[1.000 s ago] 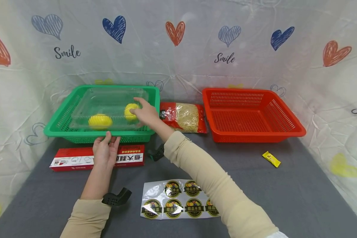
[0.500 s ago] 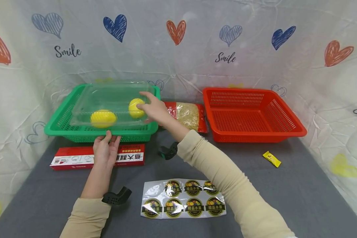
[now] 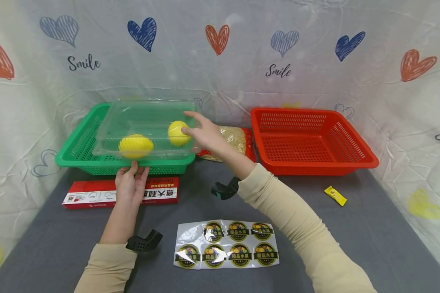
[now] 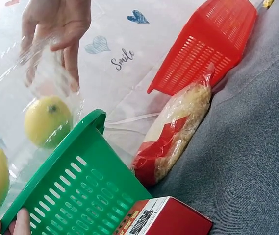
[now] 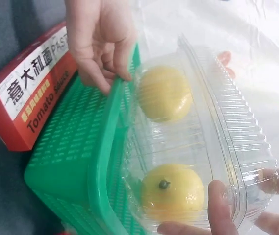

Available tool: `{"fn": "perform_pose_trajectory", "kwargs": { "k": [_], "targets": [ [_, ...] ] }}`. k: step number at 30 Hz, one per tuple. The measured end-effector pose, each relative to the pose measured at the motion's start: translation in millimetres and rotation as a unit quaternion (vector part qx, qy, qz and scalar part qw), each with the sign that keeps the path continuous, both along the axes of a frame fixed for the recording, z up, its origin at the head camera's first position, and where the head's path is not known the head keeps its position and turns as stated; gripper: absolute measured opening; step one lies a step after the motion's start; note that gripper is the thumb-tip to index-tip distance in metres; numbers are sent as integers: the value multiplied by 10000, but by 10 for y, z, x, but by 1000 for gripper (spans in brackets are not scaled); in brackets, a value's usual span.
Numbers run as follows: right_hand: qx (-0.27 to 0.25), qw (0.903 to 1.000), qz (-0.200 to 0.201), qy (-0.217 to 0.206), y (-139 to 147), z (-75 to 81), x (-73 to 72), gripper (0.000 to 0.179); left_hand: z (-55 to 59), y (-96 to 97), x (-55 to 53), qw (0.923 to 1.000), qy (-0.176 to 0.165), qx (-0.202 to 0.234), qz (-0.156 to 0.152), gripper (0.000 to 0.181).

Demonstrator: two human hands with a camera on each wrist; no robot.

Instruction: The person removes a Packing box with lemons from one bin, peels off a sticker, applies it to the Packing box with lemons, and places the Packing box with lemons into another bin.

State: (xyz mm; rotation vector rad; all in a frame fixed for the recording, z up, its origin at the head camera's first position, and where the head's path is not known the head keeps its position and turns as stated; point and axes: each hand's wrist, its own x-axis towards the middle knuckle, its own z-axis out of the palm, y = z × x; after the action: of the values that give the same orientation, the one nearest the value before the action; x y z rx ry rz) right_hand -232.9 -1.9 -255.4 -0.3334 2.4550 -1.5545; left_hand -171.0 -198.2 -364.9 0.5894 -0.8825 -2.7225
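Head view has the right hand [image 3: 207, 132] gripping the right end of a clear container [image 3: 150, 116] over the green basket [image 3: 77, 163], apparently bearing its weight from that side, while the left hand [image 3: 129, 187] pinches the basket's front rim, probably to steady it. Thin, glossy, ribbed plastic encloses an oval yellow fruit [image 3: 136, 146] and a rounder yellow fruit [image 3: 178, 133]; the basket looks stiff, with perforated, flaring walls.

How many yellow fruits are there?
2, in the clear box: in the head view, the left fruit sits near its front, the right fruit nearest the right hand.
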Motion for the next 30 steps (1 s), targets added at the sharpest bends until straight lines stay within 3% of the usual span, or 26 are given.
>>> {"fn": "perform_pose_trajectory", "kwargs": {
  "k": [4,10,23,30],
  "targets": [
    [224,9995,7,229,100,10,29,52,-9,8,0,10000,47,-54,61,23],
    [-455,9988,202,-7,265,-12,71,52,-11,14,2,9999,32,-33,119,23],
    [224,9991,95,348,669,-48,165,52,-17,11,9,9999,102,-42,28,24],
    [303,9987,85,404,883,-69,245,51,-19,14,16,9999,53,-74,65,26]
  ]
}}
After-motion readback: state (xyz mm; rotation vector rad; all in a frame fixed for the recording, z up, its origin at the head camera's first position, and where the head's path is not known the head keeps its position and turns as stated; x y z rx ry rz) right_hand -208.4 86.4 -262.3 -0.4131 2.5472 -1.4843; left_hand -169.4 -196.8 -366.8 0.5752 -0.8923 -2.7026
